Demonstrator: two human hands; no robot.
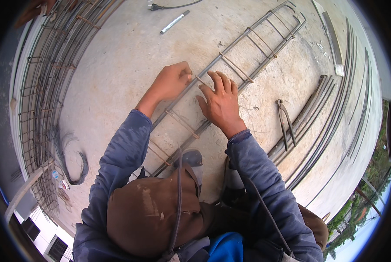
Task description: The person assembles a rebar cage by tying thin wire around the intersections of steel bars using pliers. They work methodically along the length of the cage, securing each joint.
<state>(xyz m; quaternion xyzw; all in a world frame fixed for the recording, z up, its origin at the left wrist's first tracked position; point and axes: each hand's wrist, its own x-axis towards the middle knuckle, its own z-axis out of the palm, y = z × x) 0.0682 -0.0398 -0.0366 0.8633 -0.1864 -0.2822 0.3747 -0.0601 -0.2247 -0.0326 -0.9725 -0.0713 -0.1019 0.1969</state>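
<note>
A long, narrow rebar cage [236, 67] lies diagonally on the concrete floor, its bars joined by rusty rectangular stirrups. My left hand [171, 81] is at its left bar, thumb and fingers pinched together. Whatever they hold is too small to make out, though a thin wire end seems to show by the fingertips. Over the middle of the cage hovers my right hand [222, 104], fingers spread and slightly bent, fingertips close to that same bar and the left hand. Nothing is visible in it. End-cutting pincers [280, 104] lie to the right, handles toward me.
Finished rebar cages [51, 78] are stacked along the left. A coil of thin tie wire [79, 177] rests beside them. Loose steel bars [320, 96] lie on the right. Farther off are a silvery tube [173, 22] and a black plug [156, 7] with its cord.
</note>
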